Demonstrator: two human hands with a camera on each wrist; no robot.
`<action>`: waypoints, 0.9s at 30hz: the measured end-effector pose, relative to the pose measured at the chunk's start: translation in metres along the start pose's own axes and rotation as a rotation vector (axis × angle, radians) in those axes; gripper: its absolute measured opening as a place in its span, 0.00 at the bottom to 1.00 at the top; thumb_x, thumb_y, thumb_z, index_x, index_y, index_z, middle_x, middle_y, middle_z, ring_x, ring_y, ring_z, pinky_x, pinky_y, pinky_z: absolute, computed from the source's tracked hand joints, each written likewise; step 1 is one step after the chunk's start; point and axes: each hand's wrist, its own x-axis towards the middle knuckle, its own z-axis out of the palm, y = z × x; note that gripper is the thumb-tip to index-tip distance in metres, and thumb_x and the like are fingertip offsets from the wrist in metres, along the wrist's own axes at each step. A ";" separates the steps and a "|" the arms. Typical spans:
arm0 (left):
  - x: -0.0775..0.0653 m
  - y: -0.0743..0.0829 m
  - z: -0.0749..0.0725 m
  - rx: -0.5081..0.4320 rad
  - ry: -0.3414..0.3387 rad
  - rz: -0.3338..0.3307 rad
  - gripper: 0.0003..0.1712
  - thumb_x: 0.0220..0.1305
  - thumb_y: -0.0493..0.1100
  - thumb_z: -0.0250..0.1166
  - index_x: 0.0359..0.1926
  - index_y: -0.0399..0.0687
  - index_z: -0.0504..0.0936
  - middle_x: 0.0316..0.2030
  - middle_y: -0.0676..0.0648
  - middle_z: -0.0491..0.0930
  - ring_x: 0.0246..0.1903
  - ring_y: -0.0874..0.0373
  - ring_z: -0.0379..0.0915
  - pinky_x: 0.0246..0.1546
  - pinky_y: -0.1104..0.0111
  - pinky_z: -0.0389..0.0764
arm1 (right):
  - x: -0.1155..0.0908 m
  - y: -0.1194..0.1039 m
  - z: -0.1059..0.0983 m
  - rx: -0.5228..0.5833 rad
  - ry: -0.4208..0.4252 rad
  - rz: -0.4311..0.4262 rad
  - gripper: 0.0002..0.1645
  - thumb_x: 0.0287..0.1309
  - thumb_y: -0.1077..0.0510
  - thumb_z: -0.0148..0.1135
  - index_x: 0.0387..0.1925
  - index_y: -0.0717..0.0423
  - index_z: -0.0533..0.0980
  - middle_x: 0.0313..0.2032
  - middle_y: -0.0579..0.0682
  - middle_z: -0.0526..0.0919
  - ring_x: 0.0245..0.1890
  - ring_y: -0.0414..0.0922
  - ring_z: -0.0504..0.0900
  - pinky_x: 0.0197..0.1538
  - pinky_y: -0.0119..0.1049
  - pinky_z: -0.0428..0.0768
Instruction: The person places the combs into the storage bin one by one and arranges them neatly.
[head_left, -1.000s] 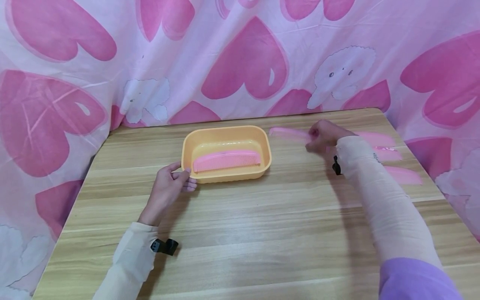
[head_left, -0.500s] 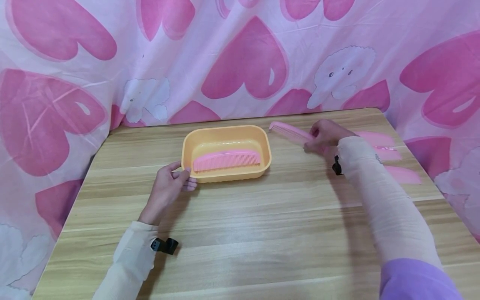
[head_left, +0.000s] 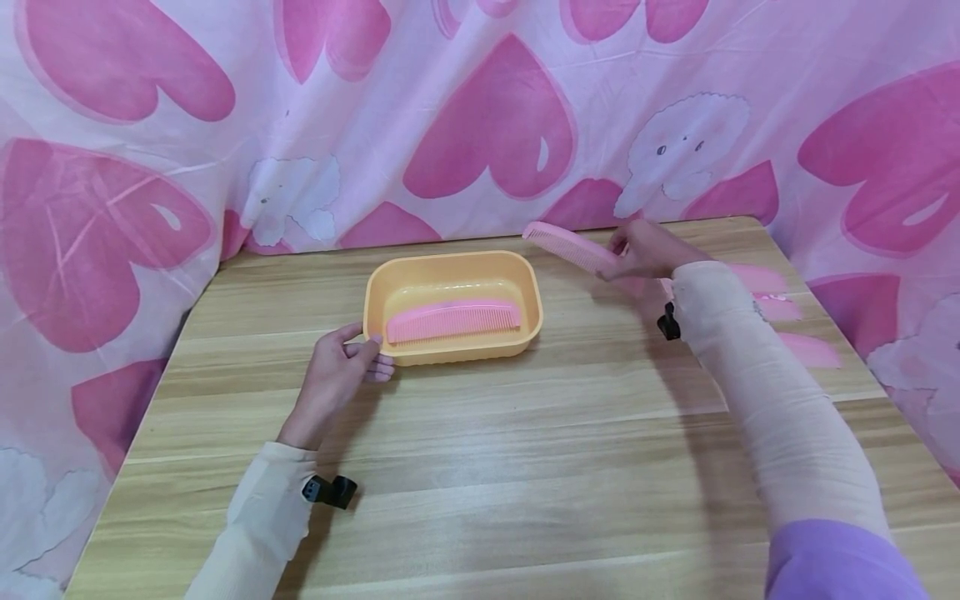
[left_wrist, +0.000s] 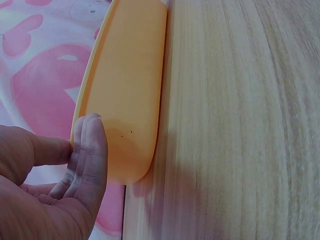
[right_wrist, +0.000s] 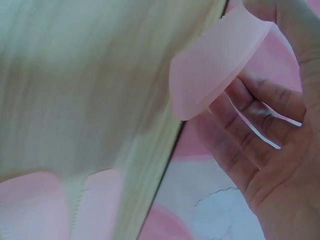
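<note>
Pinching the yellow tray (head_left: 453, 358) at its near left corner, your left hand (head_left: 339, 371) sat well apart from your right hand (head_left: 651, 250). The right, off to the tray's right, gripped a held comb (head_left: 570, 247), pink, tilted, teeth down, free end pointing toward the tray's far right corner. One pink comb (head_left: 453, 323) lay inside the tray; more combs (head_left: 810, 351) lay well right of it, partly hidden by your right sleeve (head_left: 772, 400).

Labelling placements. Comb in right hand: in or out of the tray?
Out. In the head view, the right hand holds this comb outside the tray; a second pink comb lies inside.
</note>
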 end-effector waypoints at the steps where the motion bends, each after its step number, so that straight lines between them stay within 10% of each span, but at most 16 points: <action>1: 0.000 0.000 0.000 0.000 0.000 -0.002 0.30 0.78 0.42 0.54 0.74 0.35 0.60 0.40 0.36 0.87 0.36 0.51 0.87 0.44 0.62 0.89 | 0.001 -0.003 -0.001 -0.001 0.003 0.001 0.22 0.52 0.50 0.75 0.38 0.65 0.83 0.36 0.56 0.86 0.32 0.47 0.80 0.35 0.36 0.80; 27: -0.001 -0.001 0.000 -0.056 -0.012 0.019 0.31 0.79 0.41 0.53 0.74 0.32 0.58 0.40 0.33 0.86 0.32 0.58 0.85 0.44 0.63 0.89 | 0.029 -0.094 0.007 -0.080 0.024 -0.220 0.22 0.42 0.46 0.81 0.31 0.56 0.82 0.28 0.48 0.81 0.29 0.45 0.75 0.32 0.37 0.77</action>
